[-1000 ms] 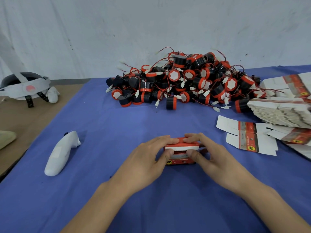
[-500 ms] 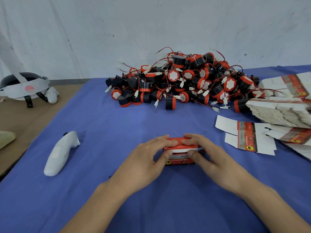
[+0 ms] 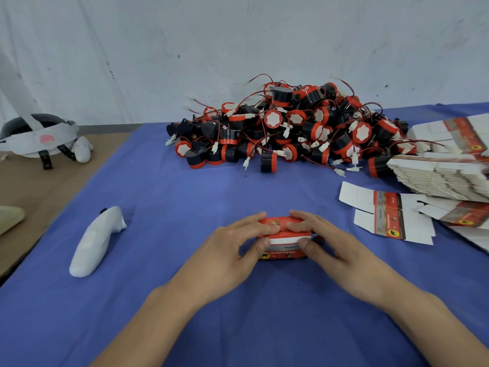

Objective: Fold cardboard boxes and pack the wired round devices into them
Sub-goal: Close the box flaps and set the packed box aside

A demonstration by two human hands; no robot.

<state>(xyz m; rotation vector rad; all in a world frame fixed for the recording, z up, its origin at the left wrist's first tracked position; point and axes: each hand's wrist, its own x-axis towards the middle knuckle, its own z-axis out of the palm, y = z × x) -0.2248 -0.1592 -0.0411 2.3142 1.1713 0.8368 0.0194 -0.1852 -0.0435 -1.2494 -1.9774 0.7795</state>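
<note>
Box (image 3: 283,255) on cloth (image 3: 185,207), gripped between left hand (image 3: 232,251), right hand (image 3: 337,251).

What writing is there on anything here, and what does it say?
On the folded box, red front strip: seems to read "12v reversing horn"; blurred, so unsure.
On the single flat box: sideways print, too small to read.
On the stack of flat boxes: print too blurred to read.
No other writing visible.

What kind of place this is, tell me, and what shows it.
Likely a hand-packing workbench: a heap of wired round devices, a stack of flat unfolded cartons, and the left hand and right hand gripping a red box on the blue table.
</note>
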